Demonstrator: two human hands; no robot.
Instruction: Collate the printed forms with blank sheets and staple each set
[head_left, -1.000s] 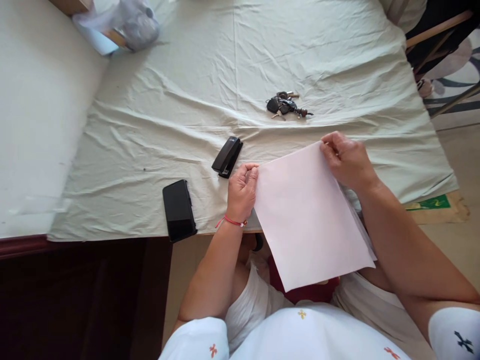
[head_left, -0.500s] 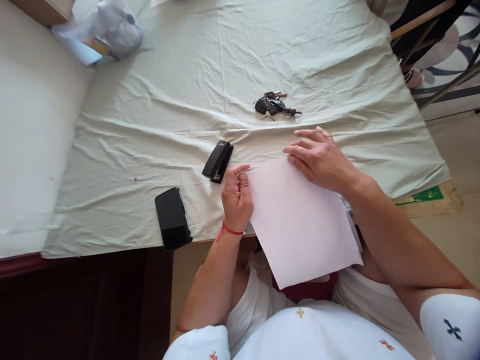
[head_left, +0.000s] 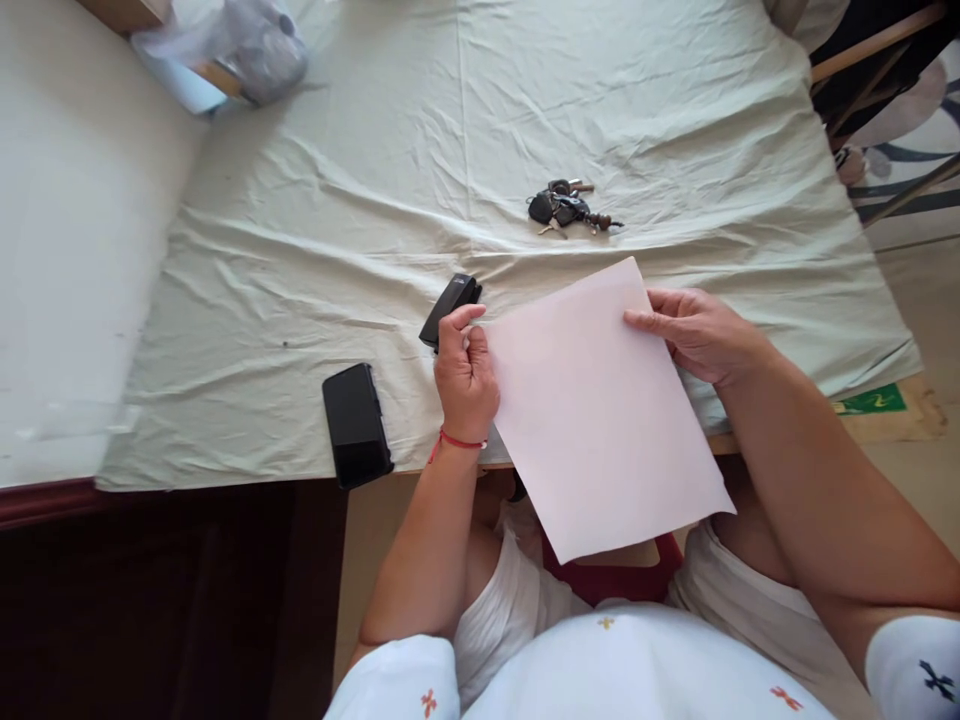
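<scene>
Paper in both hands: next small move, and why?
Probably free the left hand from the paper and reach for the stapler: it lies just beyond that hand, partly hidden by it, and the right hand grips the opposite edge, thumb on top, so could likely hold the paper alone.

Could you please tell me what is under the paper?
Pale green cloth and a red seat show around the paper; what it directly covers cannot be seen.
</scene>
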